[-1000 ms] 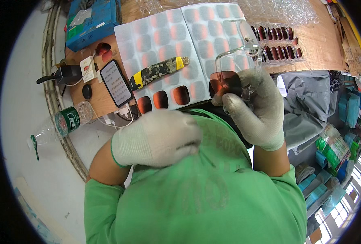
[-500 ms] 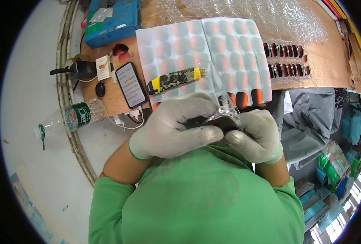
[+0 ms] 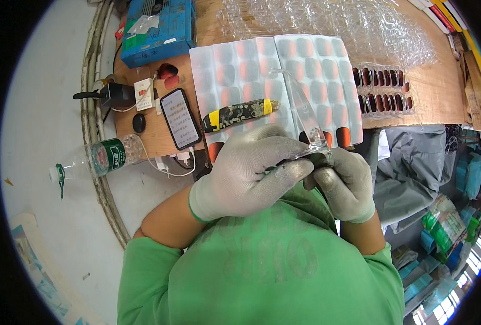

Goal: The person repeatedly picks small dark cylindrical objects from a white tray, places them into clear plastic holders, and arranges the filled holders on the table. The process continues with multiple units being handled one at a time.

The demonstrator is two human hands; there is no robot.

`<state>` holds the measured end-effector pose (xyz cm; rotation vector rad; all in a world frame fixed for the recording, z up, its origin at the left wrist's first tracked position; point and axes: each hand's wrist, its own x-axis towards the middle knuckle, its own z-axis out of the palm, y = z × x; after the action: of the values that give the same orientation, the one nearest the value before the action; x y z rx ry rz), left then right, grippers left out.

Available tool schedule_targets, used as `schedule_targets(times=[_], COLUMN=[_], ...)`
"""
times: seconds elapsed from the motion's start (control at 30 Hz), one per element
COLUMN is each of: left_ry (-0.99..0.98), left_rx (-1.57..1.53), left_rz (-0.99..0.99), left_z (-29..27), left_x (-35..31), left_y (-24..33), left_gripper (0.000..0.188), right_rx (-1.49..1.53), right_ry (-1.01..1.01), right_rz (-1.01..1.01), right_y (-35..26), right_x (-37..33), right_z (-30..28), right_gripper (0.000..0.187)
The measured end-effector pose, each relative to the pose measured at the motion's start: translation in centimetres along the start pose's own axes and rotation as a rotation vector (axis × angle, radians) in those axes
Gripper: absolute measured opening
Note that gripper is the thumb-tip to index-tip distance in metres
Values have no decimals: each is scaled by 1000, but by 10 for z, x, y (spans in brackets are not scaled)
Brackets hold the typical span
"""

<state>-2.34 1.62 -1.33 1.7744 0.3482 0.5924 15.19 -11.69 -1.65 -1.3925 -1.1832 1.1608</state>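
A pair of sunglasses with a clear plastic frame (image 3: 317, 142) is held between my two hands in front of my chest. One transparent arm of it stands out toward the far side. My gloved left hand (image 3: 256, 170) pinches one end, thumb along the near side. Gloved too, my right hand (image 3: 344, 187) is closed on the other end with bent fingers. The gloves hide most of the frame and lenses. Just beyond lie white paper sheets (image 3: 235, 53) covering rows of tinted lenses, with several bare lenses (image 3: 343, 137) at the near edge. A yellow-and-black patterned knife handle (image 3: 240, 115) rests on the sheets.
Left of the sheets are a lit phone (image 3: 181, 118), a black charger (image 3: 117, 95) with white cables and a blue box (image 3: 158, 33). A plastic bottle (image 3: 95, 157) lies left of the table. Wrapped rows of dark lenses (image 3: 381, 103) and clear wrap (image 3: 354, 27) occupy the right.
My hands have tilted the sunglasses, so the clear arm now shows longer and dark lens surface is less visible. The whole view has shifted slightly, with the table lower in the picture.
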Motion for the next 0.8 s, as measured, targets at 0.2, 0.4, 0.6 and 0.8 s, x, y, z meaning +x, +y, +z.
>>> schedule_targets(times=[0.2, 0.4, 0.6, 0.8], left_ry=[8, -86, -2, 0], left_rx=[154, 155, 357, 374], left_rz=[94, -67, -71, -61], left_z=[-1, -6, 1, 10], left_x=[-4, -3, -1, 21], left_y=[7, 22, 17, 12], left_gripper=[18, 22, 17, 15], right_rx=[-109, -64, -291, -310], right_ry=[-3, -28, 124, 109], right_rz=[-191, -89, -180, -165], right_y=[8, -5, -9, -5], right_x=[1, 2, 6, 10], right_z=[-4, -10, 2, -16], right_gripper=[18, 19, 19, 21])
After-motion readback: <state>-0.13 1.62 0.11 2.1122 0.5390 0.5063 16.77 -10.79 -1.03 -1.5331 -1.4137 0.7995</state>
